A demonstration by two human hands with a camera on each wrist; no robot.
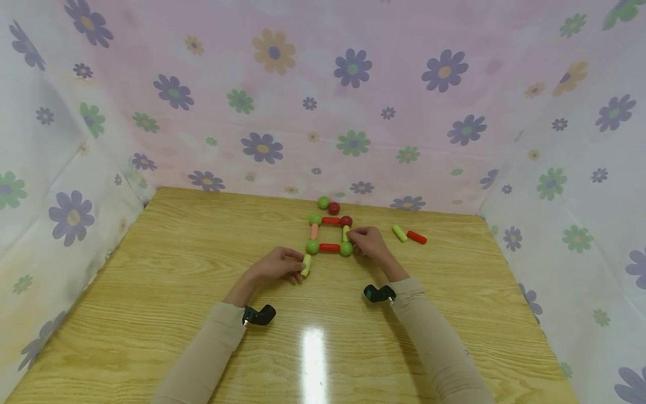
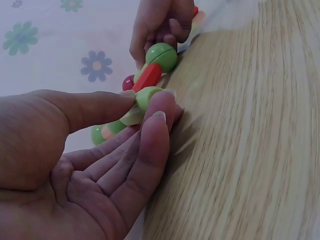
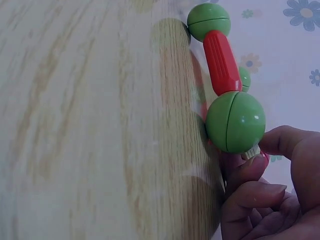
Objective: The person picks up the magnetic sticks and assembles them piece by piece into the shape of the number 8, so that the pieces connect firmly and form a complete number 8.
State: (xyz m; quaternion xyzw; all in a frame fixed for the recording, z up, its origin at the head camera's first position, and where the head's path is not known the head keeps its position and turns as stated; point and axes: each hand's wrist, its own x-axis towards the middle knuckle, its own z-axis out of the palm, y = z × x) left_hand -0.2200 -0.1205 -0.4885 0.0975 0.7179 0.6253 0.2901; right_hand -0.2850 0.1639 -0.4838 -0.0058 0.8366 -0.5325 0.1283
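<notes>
A square of balls and rods lies on the table. Green balls [image 1: 312, 247] form three of its corners and a dark red ball [image 1: 346, 221] the back right one. Red rods [image 1: 330, 247] make its front and back sides, an orange rod [image 1: 314, 231] the left. My right hand [image 1: 370, 242] pinches the yellow-green rod [image 1: 345, 233] on the right side; in the right wrist view, a green ball [image 3: 235, 122] partly hides that rod. Just in front of the square's left corner, my left hand [image 1: 277, 265] holds a loose yellow-green rod [image 1: 306, 265] between thumb and fingers.
Behind the square lie a loose green ball [image 1: 323, 202] and a loose dark red ball [image 1: 334, 208]. To the right of my right hand are a yellow-green rod [image 1: 399, 233] and a red rod [image 1: 416, 237]. Flowered cloth [image 1: 313, 112] encloses the wooden table [image 1: 176, 280] at the back and sides.
</notes>
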